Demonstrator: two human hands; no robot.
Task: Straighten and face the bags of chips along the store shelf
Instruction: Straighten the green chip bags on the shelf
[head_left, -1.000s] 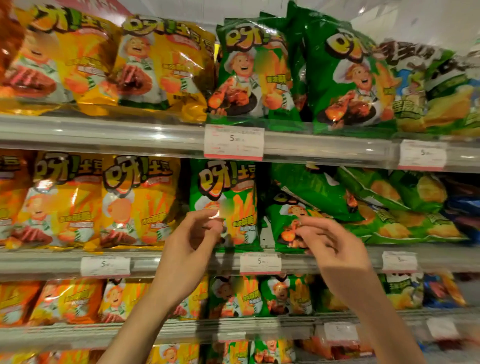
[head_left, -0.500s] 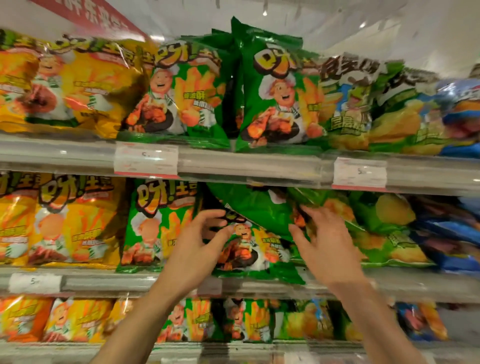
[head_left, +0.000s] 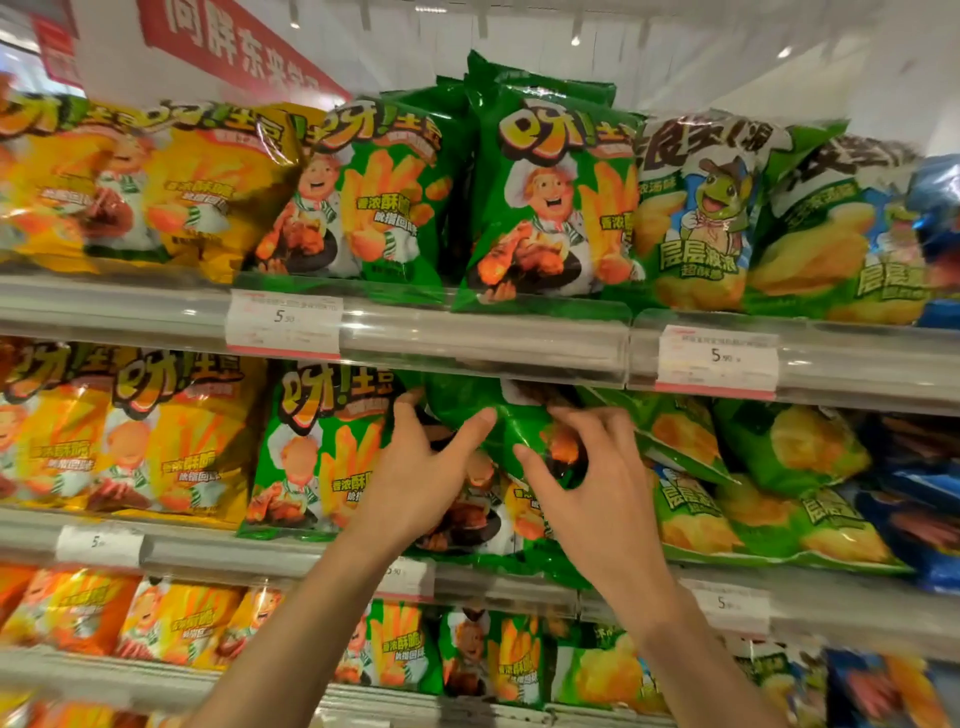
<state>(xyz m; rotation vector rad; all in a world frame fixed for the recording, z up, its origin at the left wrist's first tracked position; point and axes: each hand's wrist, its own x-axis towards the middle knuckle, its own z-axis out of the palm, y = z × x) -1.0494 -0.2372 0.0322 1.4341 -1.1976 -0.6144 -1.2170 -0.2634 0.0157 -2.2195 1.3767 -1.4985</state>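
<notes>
You are righting a slumped green chip bag (head_left: 498, 415) on the middle shelf (head_left: 208, 553).
Your left hand (head_left: 415, 478) and right hand (head_left: 587, 493) are gripping its crumpled top; next, probably stand it upright, front facing you.

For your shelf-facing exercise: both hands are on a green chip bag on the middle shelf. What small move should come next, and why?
Probably tip the green bag upright: the left hand and right hand hold it, yet it leans under the upper shelf rail, unlike its upright neighbour bag.

The tag (head_left: 284, 325) at 10 o'clock reads 5.50. The tag (head_left: 717, 357) at 3 o'clock reads 5.90.
</notes>
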